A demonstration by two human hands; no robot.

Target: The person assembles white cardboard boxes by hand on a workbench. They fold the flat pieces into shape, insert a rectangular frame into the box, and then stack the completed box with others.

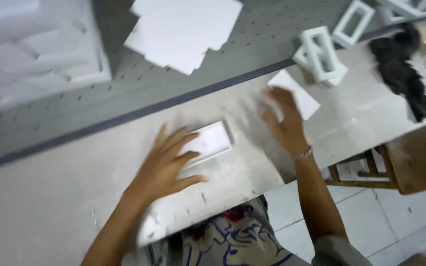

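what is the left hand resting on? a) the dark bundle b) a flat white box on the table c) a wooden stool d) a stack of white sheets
b: the left hand lies spread over the flat white box on the table, fingers on its near edge.

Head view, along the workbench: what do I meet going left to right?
Left hand → flat white box → right hand → white card → white open frames → dark hair bundle.
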